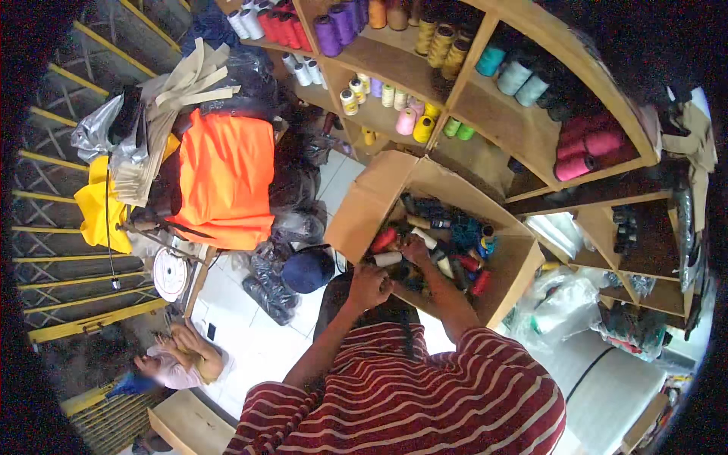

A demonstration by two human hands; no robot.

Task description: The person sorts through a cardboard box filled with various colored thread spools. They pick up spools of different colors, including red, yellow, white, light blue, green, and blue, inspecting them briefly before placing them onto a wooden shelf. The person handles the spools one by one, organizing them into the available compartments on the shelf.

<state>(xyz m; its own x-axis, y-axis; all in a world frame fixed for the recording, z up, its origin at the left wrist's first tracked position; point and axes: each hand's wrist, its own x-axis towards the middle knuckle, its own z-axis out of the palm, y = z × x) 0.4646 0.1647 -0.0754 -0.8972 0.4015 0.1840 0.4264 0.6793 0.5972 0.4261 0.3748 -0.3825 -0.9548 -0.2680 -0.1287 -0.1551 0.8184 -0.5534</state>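
An open cardboard box (509, 274) stands in front of me, full of loose thread spools in several colours. My left hand (369, 287) is closed at the box's near left edge, and what it holds is hidden. Just above it lies a pale grey thread spool (388, 258). Inside the box, my right hand (415, 249) has its fingers curled among the spools; I cannot make out what is in them. A red thread spool (384, 240) lies to its left, a cream-white thread spool (423, 237) beside it. Tangled dark teal thread (464, 231) fills the far right part.
Wooden shelves (455, 98) with cones of thread rise behind the box. Orange fabric (227, 182) is piled at the left, near a navy cap (309, 270) and black plastic bags (270, 292). Another person (182, 356) sits at lower left. A wrapped white roll (607, 387) lies at right.
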